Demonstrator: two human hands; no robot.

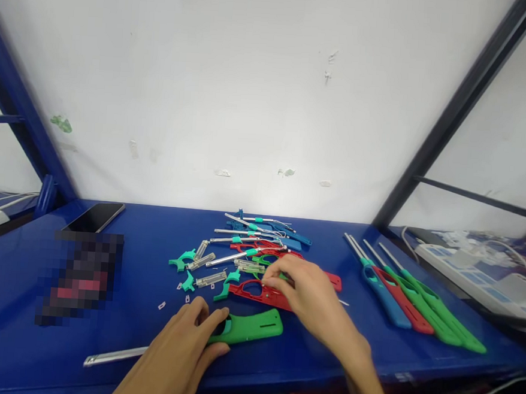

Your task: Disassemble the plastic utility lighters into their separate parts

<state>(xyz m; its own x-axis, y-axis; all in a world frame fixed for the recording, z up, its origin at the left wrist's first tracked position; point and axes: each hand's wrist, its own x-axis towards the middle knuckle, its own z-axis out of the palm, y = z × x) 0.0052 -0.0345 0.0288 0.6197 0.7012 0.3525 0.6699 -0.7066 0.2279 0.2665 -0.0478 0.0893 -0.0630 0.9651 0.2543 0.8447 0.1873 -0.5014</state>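
Note:
My left hand grips a green long-necked lighter near the table's front edge, its thumb and fingers around the trigger end. The lighter's metal tube sticks out to the left, partly covered by my wrist. Over the loose parts, my right hand is closed in a pinch; what its fingertips hold, if anything, is too small to name. Just under those fingertips lies a red lighter handle shell. Beside it are teal triggers and clear fuel tanks.
Several lighters lie in a row at right. Blue handle shells and metal tubes are heaped near the wall. Small pale clips lie front left. A phone and a blurred-out item are at left.

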